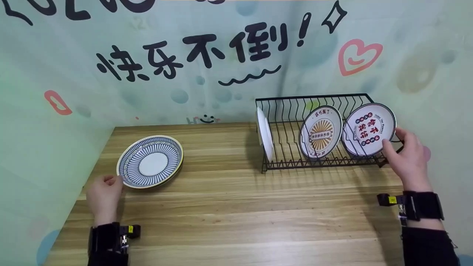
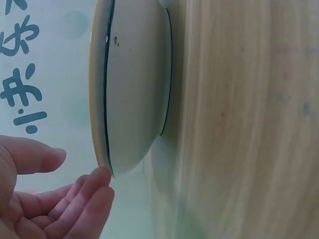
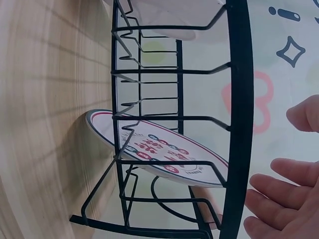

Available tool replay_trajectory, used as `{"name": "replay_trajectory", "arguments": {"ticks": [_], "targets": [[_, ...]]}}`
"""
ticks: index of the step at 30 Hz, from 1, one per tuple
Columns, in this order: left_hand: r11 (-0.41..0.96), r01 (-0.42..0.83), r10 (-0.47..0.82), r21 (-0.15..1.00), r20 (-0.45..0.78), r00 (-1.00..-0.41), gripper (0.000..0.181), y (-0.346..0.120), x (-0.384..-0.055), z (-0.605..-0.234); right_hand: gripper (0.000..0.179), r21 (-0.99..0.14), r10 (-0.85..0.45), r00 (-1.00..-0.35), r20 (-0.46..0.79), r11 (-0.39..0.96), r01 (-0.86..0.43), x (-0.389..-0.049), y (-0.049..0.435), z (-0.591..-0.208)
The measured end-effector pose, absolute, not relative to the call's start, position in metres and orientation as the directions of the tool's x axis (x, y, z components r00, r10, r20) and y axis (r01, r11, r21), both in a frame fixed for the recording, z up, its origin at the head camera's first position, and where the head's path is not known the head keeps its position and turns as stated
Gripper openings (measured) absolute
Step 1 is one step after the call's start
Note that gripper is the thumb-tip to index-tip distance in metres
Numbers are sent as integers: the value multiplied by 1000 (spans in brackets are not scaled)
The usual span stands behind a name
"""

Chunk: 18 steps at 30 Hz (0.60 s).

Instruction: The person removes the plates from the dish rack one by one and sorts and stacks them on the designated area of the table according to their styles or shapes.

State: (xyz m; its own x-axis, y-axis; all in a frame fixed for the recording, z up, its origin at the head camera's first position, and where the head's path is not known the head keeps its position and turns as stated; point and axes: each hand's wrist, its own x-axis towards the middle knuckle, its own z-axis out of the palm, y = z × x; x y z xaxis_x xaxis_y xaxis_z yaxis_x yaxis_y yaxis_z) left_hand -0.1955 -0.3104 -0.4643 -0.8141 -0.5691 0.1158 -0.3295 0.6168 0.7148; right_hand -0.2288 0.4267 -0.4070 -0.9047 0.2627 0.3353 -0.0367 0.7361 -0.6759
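A shallow bowl [image 1: 153, 164] with blue stripes and a yellow rim sits on the table at left. My left hand [image 1: 104, 195] is at its near-left rim; in the left wrist view the fingertips [image 2: 102, 181] appear to touch the rim, with the thumb apart. At right, a black wire dish rack [image 1: 284, 164] holds a white plate [image 1: 264, 133] seen edge-on, a plate with an orange sunburst [image 1: 320, 147] and a plate with red characters [image 1: 364, 129]. My right hand [image 1: 410, 159] is beside that last plate, thumb and fingers spread; contact is unclear.
The wooden table [image 1: 229, 221] runs between the bowl and the rack. Behind and along the sides hangs a pale green printed cloth [image 1: 207, 99] with black lettering and hearts. The rack stands close to the back cloth.
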Motion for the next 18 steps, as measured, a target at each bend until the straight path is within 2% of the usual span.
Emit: {"name": "replay_trajectory", "arguments": {"ticks": [6, 18], "targets": [[627, -280, -543, 727, 150, -826, 44, -304, -192, -461, 59, -616, 274, -885, 376, 787, -18, -235, 431, -407], [618, -234, -477, 751, 121, -871, 55, -294, -193, -458, 63, -628, 300, -894, 333, 778, 27, -242, 439, -405]]}}
